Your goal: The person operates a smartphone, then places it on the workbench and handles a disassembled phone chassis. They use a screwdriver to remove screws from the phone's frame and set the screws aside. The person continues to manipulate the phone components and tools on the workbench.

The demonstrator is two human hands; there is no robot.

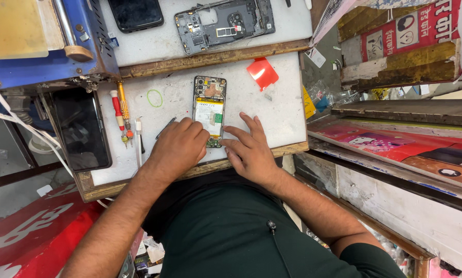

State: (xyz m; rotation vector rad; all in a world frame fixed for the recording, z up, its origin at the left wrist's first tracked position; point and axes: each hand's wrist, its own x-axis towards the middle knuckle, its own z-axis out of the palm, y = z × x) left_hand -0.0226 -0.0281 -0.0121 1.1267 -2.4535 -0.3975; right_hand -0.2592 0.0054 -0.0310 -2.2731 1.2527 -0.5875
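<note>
Opened phone point(209, 110) w/ back cover off lies on white bench point(282, 113), battery showing. Left hand point(178, 148) rests at phone's lower left corner, fingers curled, touching it. Right hand point(249, 149) flat just beside lower right edge, fingers spread, index tip at the phone. Red & yellow screwdrivers point(121, 113) lie well left, near a green ring point(155, 98). Red film piece point(262, 73) sits upper right. Bare phone frame point(225, 24) on upper shelf. Dark screen panel point(81, 128) at bench's left edge.

You get bright, even daylight with only soft shadows under each hand, mild glare on the white tabletop point(272, 103), sharp focus, and wide-angle bending at the edges.
</note>
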